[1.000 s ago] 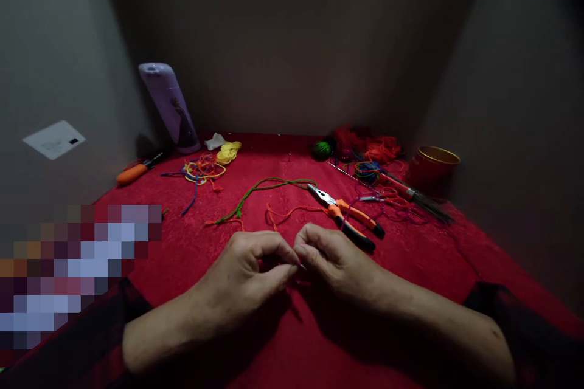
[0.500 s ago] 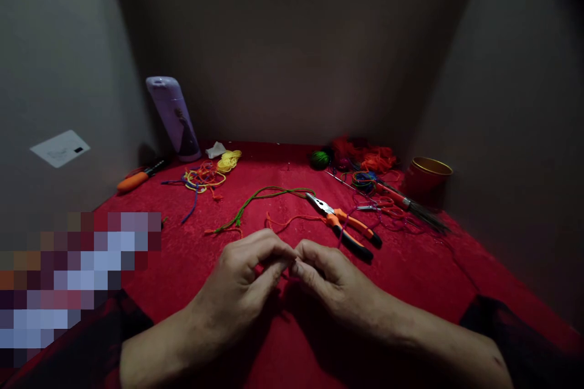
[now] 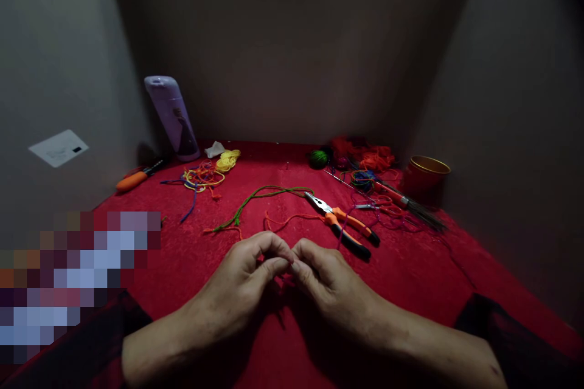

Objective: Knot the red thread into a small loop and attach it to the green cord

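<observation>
My left hand [image 3: 249,276] and my right hand [image 3: 323,276] meet at the fingertips above the red cloth. Both are closed, thumb pressed against fingers. What they pinch is too small and dark to make out. Just beyond the right hand lie orange-and-black long-nose pliers [image 3: 340,222], jaws pointing to the upper left. An orange yarn strand [image 3: 292,217] runs from near the pliers toward the hands. Behind it curves a knotted green cord [image 3: 255,194]. Purple yarn [image 3: 345,226] crosses the plier handles and passes down behind the right hand.
At the back left stand a lilac bottle [image 3: 173,118], yellow yarn [image 3: 228,160], tangled yarn scraps [image 3: 203,176] and an orange-handled tool [image 3: 132,181]. A green yarn ball [image 3: 318,158], red yarn [image 3: 376,158], a wire bundle [image 3: 422,216] and a red cup [image 3: 424,185] occupy the back right.
Both hands stay together at nearly the same place, with only slight finger movement. The whole view has shifted a little; the things on the cloth keep their places.
</observation>
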`<state>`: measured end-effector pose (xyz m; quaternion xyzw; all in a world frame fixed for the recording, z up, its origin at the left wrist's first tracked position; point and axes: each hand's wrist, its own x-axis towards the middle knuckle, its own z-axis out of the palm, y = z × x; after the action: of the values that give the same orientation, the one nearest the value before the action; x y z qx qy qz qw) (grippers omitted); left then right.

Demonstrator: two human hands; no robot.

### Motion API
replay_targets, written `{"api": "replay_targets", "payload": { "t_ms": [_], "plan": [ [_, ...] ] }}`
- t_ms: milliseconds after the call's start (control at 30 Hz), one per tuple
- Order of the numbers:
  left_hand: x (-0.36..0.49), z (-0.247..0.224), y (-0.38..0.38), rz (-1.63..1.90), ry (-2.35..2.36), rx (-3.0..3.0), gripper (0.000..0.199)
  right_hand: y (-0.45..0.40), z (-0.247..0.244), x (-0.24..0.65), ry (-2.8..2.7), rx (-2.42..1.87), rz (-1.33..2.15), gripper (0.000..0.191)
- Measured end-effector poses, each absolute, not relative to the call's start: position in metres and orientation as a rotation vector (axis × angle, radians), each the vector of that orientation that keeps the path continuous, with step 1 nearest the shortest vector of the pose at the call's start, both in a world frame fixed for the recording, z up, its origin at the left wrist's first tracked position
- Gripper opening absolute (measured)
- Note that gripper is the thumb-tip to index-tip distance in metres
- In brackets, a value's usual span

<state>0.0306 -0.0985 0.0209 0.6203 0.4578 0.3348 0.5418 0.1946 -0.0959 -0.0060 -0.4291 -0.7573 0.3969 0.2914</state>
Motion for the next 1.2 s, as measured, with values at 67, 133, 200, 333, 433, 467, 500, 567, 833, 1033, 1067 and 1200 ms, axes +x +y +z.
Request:
{"api": "replay_targets", "payload": {
  "t_ms": [67, 133, 200, 333, 433, 467, 500, 567, 833, 1033, 1067, 1200],
  "plan": [
    [0.031, 0.021, -0.098, 0.785, 1.079, 1.467, 0.008, -0.096, -0.005, 0.195, -2.022, -1.15, 1.048, 0.019],
    [0.032, 0.021, -0.098, 0.778, 1.077, 1.47, 0.008, -0.097, -0.004, 0.194, -2.023, -1.159, 1.048, 0.019],
    [0.032, 0.022, -0.098, 0.768, 1.091, 1.479, 0.008, -0.097, -0.003, 0.194, -2.029, -1.17, 1.044, 0.019],
    [0.032, 0.022, -0.098, 0.762, 1.102, 1.505, 0.008, -0.097, -0.004, 0.195, -2.044, -1.174, 1.031, 0.02],
    [0.031, 0.021, -0.096, 0.813, 1.123, 1.511, 0.008, -0.098, -0.003, 0.195, -2.036, -1.114, 0.886, 0.017],
    [0.031, 0.02, -0.095, 0.837, 1.136, 1.507, 0.008, -0.098, -0.002, 0.195, -2.02, -1.088, 0.779, 0.015],
    [0.03, 0.02, -0.094, 0.861, 1.149, 1.498, 0.009, -0.099, -0.002, 0.195, -2.0, -1.07, 0.664, 0.014],
    [0.03, 0.018, -0.09, 0.893, 1.164, 1.479, 0.01, -0.101, -0.001, 0.194, -1.974, -1.082, 0.495, 0.012],
    [0.032, 0.014, -0.086, 0.854, 1.124, 1.393, 0.01, -0.104, -0.007, 0.189, -2.045, -1.221, 0.527, 0.008],
    [0.03, 0.017, -0.088, 0.808, 1.079, 1.356, 0.009, -0.101, -0.008, 0.192, -2.049, -1.195, 0.508, 0.011],
    [0.03, 0.017, -0.088, 0.796, 1.08, 1.364, 0.009, -0.101, -0.008, 0.192, -2.051, -1.189, 0.494, 0.011],
    [0.028, 0.019, -0.088, 0.741, 1.083, 1.36, 0.011, -0.1, -0.008, 0.193, -2.061, -1.145, 0.373, 0.01]
  ]
}}
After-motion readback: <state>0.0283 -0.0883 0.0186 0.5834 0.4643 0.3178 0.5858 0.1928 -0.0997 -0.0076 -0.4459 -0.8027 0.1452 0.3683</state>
